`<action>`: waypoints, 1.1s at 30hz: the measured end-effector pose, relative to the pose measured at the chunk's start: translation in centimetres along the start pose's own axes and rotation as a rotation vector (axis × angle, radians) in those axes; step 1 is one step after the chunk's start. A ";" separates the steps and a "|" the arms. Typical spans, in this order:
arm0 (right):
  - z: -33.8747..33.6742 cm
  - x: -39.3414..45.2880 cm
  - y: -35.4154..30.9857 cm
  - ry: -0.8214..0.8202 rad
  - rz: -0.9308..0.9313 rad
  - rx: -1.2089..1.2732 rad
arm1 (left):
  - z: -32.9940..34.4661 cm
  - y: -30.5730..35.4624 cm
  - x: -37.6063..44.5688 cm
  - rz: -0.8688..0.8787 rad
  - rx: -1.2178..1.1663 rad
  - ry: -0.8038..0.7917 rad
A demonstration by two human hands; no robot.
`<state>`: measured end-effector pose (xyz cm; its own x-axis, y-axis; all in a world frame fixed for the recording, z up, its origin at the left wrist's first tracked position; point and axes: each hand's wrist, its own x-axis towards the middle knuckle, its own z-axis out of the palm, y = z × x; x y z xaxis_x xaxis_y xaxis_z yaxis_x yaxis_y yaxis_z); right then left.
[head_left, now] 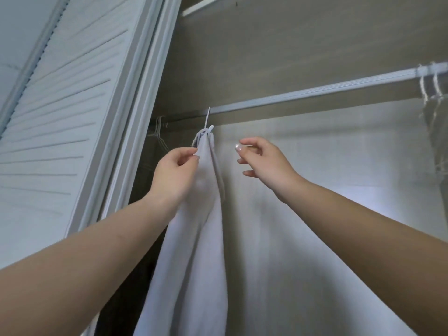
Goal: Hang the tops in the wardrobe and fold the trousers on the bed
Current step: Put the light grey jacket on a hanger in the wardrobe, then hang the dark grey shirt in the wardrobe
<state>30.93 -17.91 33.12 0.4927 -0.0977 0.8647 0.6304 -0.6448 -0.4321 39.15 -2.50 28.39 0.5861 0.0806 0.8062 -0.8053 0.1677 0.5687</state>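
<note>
A pale lilac top (194, 251) hangs from a white hanger (208, 118) whose hook sits over the wardrobe rail (303, 93). My left hand (174, 170) pinches the top's fabric near the shoulder, just below the hanger. Off to the right, my right hand (261, 158) hovers apart from the top with fingers loosely curled and nothing in them. The hanger's arms are hidden inside the top.
A white louvred sliding door (72, 117) stands at the left. Empty wire hangers (158, 134) hang behind the door edge. Another garment on white hangers (436, 112) hangs at the far right. The wardrobe's back panel (315, 190) is pale.
</note>
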 end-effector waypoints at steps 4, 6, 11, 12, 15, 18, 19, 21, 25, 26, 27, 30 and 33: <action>1.2 -3.5 -1.7 -0.084 0.001 0.066 | -2.6 2.5 -5.2 -0.044 0.083 0.055; 2.5 -5.4 -2.8 -0.140 -0.014 0.114 | -4.3 4.4 -7.9 -0.075 0.103 0.085; 6.9 -11.1 -6.6 -0.370 -0.034 0.281 | -10.7 9.2 -14.7 -0.152 0.178 0.142; 8.0 -12.4 -7.7 -0.425 -0.043 0.326 | -12.3 10.2 -16.0 -0.171 0.180 0.157; 11.1 -16.4 -11.5 -0.503 -0.050 0.471 | -17.4 13.2 -19.7 -0.218 0.227 0.233; 14.2 -20.1 -15.1 -0.574 -0.048 0.580 | -22.4 15.8 -23.3 -0.264 0.303 0.319; 15.4 -21.6 -16.7 -0.612 -0.042 0.622 | -24.5 17.1 -24.9 -0.271 0.341 0.360; 18.1 -24.8 -20.2 -0.681 -0.031 0.695 | -28.7 19.9 -28.4 -0.279 0.406 0.426; 22.9 -31.5 -28.0 -0.836 -0.044 0.829 | -36.4 25.9 -35.7 -0.314 0.509 0.559; 23.9 -33.4 -30.1 -0.874 -0.038 0.876 | -38.2 27.4 -37.7 -0.326 0.534 0.586; 24.9 -35.4 -32.3 -0.913 -0.030 0.916 | -39.9 29.1 -40.0 -0.341 0.559 0.621; 27.7 -42.1 -39.1 -1.047 -0.027 1.003 | -44.9 34.4 -46.9 -0.374 0.648 0.735; 29.8 -48.3 -45.3 -1.192 -0.062 1.081 | -48.8 39.1 -53.3 -0.423 0.727 0.876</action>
<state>-3.61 38.60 3.28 0.2886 0.8563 0.4283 0.5188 0.2361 -0.8216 -19.26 47.72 -0.34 0.4499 0.8372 0.3110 -0.2328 -0.2263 0.9458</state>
